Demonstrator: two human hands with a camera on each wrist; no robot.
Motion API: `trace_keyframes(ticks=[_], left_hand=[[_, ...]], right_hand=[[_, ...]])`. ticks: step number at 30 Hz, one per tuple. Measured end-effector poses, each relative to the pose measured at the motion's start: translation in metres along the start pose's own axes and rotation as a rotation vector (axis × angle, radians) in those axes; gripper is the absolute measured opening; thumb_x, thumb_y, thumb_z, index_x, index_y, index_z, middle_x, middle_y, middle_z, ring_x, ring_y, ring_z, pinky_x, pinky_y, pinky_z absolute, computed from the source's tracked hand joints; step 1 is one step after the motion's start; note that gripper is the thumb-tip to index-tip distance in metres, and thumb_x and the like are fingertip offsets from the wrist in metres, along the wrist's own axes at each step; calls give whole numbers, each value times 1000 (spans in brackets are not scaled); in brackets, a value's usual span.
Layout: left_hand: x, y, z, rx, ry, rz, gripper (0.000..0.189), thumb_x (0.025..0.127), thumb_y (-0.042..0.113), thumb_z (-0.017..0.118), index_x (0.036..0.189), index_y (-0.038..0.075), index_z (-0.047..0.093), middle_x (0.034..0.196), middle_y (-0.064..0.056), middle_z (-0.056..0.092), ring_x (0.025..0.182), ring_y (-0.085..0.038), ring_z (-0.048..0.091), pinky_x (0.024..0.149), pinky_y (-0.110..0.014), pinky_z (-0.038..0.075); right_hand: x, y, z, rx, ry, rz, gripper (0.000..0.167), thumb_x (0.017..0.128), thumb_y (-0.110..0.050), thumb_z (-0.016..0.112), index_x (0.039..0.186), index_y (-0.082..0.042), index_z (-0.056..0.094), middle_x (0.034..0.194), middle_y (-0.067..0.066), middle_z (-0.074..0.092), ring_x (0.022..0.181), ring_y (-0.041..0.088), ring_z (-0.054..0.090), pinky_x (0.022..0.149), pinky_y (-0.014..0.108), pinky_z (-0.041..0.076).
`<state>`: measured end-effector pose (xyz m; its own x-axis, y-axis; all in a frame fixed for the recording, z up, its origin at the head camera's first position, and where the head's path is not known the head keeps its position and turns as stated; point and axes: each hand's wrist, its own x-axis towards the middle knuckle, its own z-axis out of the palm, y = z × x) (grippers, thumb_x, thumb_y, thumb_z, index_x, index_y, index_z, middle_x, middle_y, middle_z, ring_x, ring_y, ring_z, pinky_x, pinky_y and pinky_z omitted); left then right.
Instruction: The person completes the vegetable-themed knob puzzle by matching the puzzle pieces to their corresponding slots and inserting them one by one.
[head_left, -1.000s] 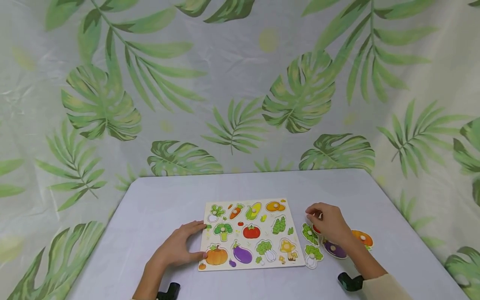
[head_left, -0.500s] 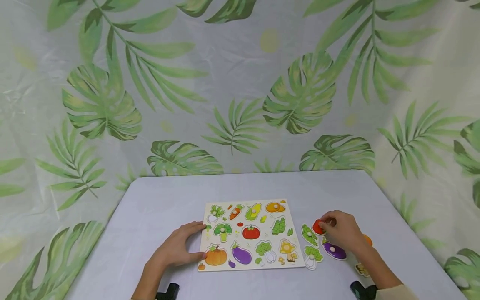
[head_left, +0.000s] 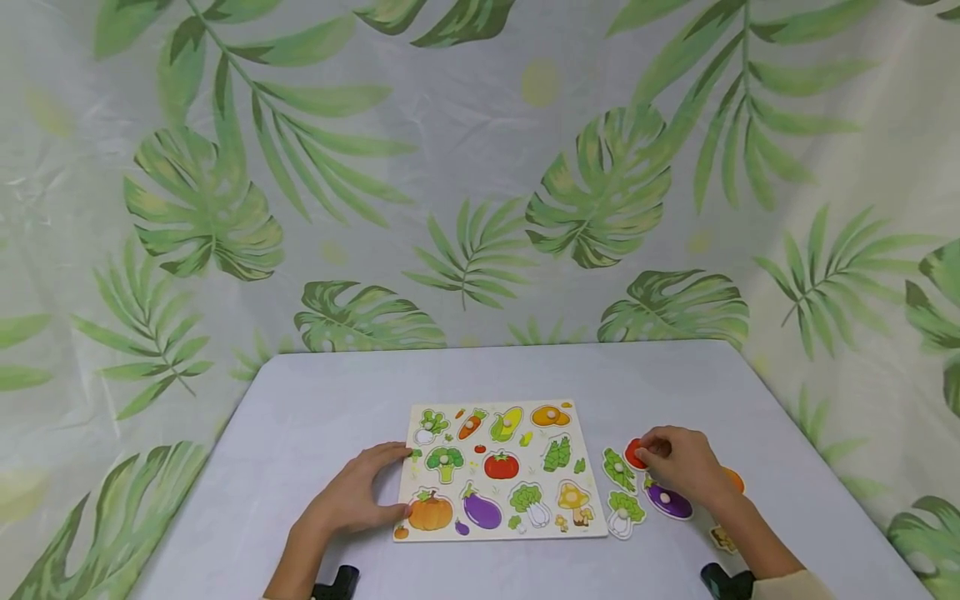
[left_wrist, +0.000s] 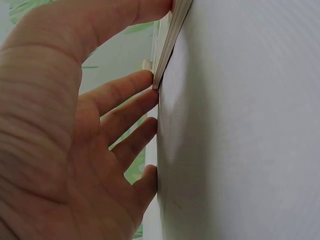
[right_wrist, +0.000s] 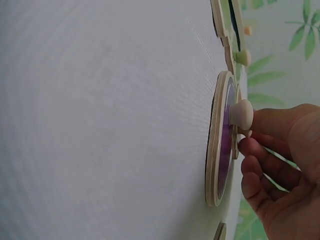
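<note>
A wooden vegetable puzzle board lies flat on the table, with pictures such as a tomato, pumpkin and corn. My left hand lies at its left side, fingers spread and fairly straight, fingertips and thumb touching the edge; the left wrist view shows this hand against the board's side. To the right of the board, my right hand pinches the red tomato puzzle piece between thumb and index finger. The eggplant piece lies just below this hand; its knob overlaps the thumb in the right wrist view.
Between the board and my right hand lie a leafy green piece and a bok choy piece. An orange piece and a mushroom piece are partly hidden by my right forearm. A leaf-patterned curtain hangs behind the table.
My right hand has moved right and slightly toward me, and the tomato piece now shows at its fingertips. The board has shifted very slightly left; my left hand stays in place.
</note>
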<state>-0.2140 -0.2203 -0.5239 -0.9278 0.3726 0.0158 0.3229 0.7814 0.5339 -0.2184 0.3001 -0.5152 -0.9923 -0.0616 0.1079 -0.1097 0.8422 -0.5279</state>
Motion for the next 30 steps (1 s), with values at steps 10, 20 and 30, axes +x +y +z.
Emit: trace_keyframes(ticks=[10, 20, 30], left_hand=[[-1, 3, -1, -7, 3, 16, 81, 72, 44, 84, 143, 16, 59, 153, -5, 54, 147, -34, 45, 119, -62, 37], [1, 2, 0, 6, 1, 19, 81, 71, 44, 84, 144, 16, 58, 153, -5, 54, 146, -33, 45, 119, -61, 37], [1, 3, 0, -6, -5, -6, 81, 70, 45, 85, 142, 17, 59, 153, -3, 54, 147, -32, 45, 119, -62, 37]], right_hand=[[1, 1, 0, 18, 4, -7, 15, 91, -17, 79, 102, -8, 76, 84, -1, 70, 75, 14, 57, 61, 18, 50], [2, -2, -2, 16, 65, -39, 15, 92, -16, 77, 105, -9, 76, 88, 0, 71, 76, 14, 56, 61, 18, 51], [4, -12, -4, 18, 103, -68, 15, 91, -13, 78, 105, -7, 77, 88, 2, 73, 75, 15, 54, 60, 20, 47]])
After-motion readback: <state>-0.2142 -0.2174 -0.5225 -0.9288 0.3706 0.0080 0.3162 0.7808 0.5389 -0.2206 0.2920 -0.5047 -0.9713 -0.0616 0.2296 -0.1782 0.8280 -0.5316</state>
